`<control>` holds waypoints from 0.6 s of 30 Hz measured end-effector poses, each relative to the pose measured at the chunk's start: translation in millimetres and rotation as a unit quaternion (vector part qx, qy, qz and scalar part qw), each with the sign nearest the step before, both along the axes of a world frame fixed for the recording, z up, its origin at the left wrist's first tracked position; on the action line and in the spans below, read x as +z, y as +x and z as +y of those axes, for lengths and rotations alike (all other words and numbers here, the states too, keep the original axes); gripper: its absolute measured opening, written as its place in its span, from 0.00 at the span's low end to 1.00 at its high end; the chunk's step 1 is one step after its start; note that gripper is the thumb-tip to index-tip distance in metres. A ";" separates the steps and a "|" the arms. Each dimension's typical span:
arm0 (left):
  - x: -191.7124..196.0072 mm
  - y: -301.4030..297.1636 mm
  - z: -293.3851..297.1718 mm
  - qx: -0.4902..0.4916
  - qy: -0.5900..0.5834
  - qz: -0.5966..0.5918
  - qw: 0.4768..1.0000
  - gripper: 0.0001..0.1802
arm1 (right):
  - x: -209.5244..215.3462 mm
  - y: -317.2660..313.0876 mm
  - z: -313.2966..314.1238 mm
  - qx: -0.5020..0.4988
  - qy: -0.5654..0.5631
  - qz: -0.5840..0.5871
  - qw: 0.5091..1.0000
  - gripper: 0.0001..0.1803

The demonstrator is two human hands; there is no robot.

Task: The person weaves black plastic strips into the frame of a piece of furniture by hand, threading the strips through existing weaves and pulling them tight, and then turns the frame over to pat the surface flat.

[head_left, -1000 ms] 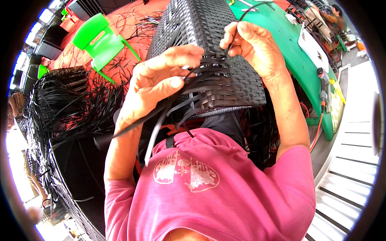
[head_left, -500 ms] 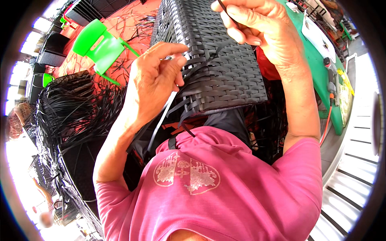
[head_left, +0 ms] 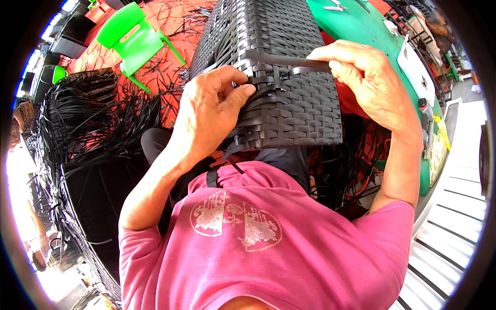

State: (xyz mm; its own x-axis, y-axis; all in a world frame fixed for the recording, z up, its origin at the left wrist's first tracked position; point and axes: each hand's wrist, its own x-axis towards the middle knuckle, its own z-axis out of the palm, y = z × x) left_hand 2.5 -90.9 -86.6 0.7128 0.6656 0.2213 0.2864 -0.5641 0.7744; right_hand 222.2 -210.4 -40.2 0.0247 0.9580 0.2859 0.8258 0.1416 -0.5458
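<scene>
A black woven rattan-style piece [head_left: 305, 111] stands against my knees, with loose strip ends along its left corner. My left hand [head_left: 212, 108] is at that corner, thumb and forefinger pinched around a black strip where it meets the weave. Raised beyond the right side of the weave, my right hand [head_left: 367, 82] grips the end of a flat black strip [head_left: 281, 60] between thumb and fingers. That strip runs leftward across the weave's surface, slightly blurred, toward the corner above my left fingers.
A green chair [head_left: 134, 39] stands on the red floor [head_left: 173, 15] among scattered strips. At the left lies a large heap of black strips [head_left: 77, 126]. The green table [head_left: 330, 20] at the right bears pliers [head_left: 336, 7] and a power tool [head_left: 424, 106].
My right hand has come down and nearer, drawing its strip flat across the weave. My left hand has shifted slightly right and down along the corner. The view has also shifted.
</scene>
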 end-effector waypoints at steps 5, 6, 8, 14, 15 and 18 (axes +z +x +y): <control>3.0 -2.2 -4.0 0.000 0.060 -0.038 0.997 0.09 | 7.8 -5.4 1.1 0.014 0.025 0.115 0.993 0.08; 3.4 -2.6 -4.5 -0.010 0.064 -0.051 0.997 0.12 | 3.7 -8.1 2.0 0.018 0.028 0.086 0.996 0.08; 2.2 -0.1 -3.0 -0.039 0.072 -0.079 0.993 0.18 | -2.3 -11.8 1.0 0.017 0.035 0.026 0.999 0.08; -5.6 4.2 -12.4 0.000 0.055 -0.151 0.987 0.10 | -6.6 -21.2 -7.6 0.027 0.018 -0.063 0.997 0.05; -6.4 4.5 -12.6 -0.003 0.073 -0.156 0.985 0.08 | -5.4 -22.1 -10.5 0.017 -0.006 -0.088 0.996 0.05; -7.8 5.6 -12.4 0.009 0.119 -0.147 0.982 0.06 | -2.0 -54.5 -11.0 -0.079 0.171 -0.287 0.939 0.10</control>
